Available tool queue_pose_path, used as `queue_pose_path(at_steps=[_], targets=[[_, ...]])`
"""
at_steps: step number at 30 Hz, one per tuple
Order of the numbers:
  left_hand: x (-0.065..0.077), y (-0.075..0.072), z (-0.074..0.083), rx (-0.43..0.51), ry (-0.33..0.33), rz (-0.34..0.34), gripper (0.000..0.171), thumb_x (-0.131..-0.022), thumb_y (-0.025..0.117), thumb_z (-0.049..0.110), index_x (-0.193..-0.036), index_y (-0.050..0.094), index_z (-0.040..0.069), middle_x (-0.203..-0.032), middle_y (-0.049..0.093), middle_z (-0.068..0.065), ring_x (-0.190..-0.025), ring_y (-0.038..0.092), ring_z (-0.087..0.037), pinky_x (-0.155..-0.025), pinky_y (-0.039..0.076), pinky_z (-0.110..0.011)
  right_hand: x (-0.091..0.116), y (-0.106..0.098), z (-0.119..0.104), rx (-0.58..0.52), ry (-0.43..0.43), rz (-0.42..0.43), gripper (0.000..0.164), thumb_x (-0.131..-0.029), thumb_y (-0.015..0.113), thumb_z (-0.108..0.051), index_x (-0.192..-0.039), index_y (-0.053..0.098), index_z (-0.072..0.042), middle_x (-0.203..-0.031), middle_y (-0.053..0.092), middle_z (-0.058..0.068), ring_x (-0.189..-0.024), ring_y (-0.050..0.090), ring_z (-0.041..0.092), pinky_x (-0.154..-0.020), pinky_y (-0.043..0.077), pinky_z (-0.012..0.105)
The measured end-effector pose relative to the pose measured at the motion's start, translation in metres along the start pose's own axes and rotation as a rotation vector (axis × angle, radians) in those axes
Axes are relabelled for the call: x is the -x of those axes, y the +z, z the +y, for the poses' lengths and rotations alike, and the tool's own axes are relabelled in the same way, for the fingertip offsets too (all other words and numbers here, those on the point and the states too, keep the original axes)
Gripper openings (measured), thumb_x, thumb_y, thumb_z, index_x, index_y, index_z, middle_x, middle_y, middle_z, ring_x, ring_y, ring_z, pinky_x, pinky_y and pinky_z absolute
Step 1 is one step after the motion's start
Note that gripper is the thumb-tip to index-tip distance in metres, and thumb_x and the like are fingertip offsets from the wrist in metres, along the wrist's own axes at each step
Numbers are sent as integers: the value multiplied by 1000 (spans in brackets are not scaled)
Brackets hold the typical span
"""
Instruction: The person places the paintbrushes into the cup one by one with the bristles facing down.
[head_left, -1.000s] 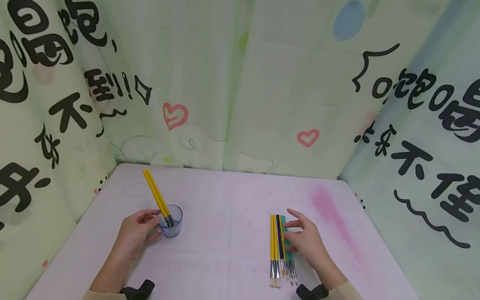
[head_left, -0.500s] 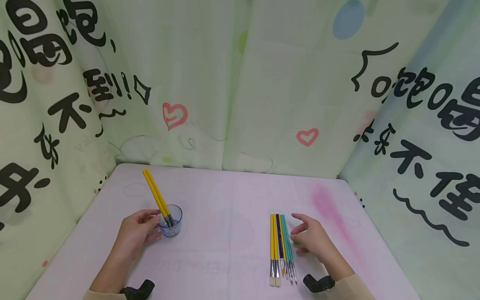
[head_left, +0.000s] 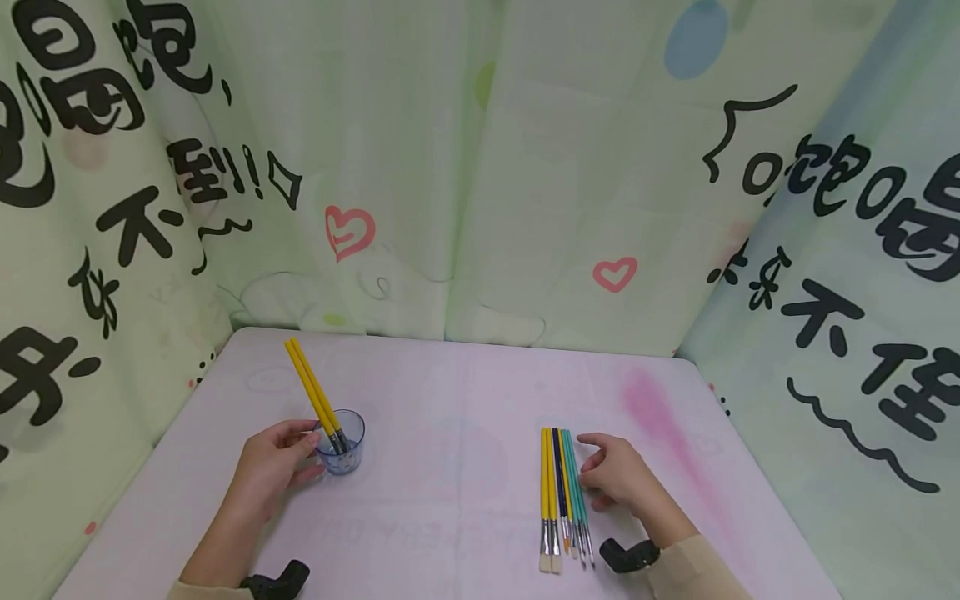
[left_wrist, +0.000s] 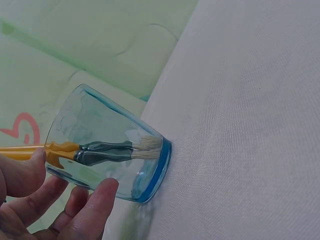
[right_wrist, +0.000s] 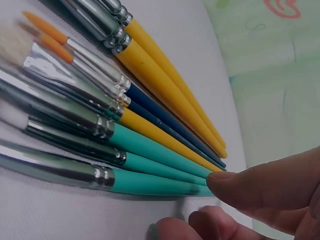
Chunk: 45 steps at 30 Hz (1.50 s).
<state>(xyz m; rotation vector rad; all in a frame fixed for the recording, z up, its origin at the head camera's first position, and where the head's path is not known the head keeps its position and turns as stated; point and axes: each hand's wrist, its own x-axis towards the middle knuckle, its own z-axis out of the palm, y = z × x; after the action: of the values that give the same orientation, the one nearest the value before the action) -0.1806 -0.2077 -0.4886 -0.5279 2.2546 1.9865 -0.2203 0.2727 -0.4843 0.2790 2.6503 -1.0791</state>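
1. Here we have the clear bluish cup (head_left: 345, 465), standing upright on the table left of the frame's centre, with two yellow-handled brushes (head_left: 312, 383) leaning in it toward the upper left, bristles down.
2. We see the left hand (head_left: 270, 467) at the cup's left side, holding it: thumb up by the rim and the handles, other fingers along the wall. The left wrist view shows us the pale bristles down at the cup's base.
3. Over to the lower right of the frame, and we find a row of brushes (head_left: 560, 487) lying side by side, bristle ends toward the bottom edge: yellow, navy, another yellow, then teal handles (head_left: 574, 477).
4. Right beside the teal ones is the right hand (head_left: 618, 475), thumb and fingers spaced apart, gripping nothing. In its wrist view the thumb tip overlaps the teal handle ends; whether it touches, we can't tell.
5. Under it all, the pale pinkish table (head_left: 450, 492), a pink smear (head_left: 667, 425) at right.
6. Behind, we've got a pale green curtain (head_left: 525, 183) with two red hearts (head_left: 615, 274) and bold black writing (head_left: 836, 302) at both sides.
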Motion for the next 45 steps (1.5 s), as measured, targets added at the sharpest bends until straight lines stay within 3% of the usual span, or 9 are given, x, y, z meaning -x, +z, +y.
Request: queue_pose_path(at_steps=[11,29,36,45], targets=[[0,1,0,-6,-12,5,44,-109,64,15,-149,56,-3,-123,62,-18,-103,65,-19,-84,69,-35,-5,5,-3,43,23,4,73,-85,85,0,-152,57,-8,-90,60,11,-56,59,20,-54,62,28],[-1,1,-2,21,-18,-8,46,-109,65,15,-149,55,-5,-120,63,-15,-102,64,-17,-83,69,-34,-10,7,-11,188,62,17,70,-81,79,4,-147,57,-6,-95,62,15,-58,62,22,-49,57,24],[-1,0,-2,28,-21,-8,47,-108,66,15,-149,55,-5,-117,63,-13,-101,64,-16,-84,69,-35,-10,5,-11,131,66,-4,70,-82,75,6,-148,56,-5,-98,61,17,-59,62,23,-50,59,26],[-1,0,-1,28,-25,-8,46,-109,65,15,-149,55,-5,-119,63,-15,-101,65,-16,-83,69,-34,-11,0,-5,-92,74,-91,73,-84,74,10,-152,53,-5,-98,62,13,-67,64,22,-54,61,29]])
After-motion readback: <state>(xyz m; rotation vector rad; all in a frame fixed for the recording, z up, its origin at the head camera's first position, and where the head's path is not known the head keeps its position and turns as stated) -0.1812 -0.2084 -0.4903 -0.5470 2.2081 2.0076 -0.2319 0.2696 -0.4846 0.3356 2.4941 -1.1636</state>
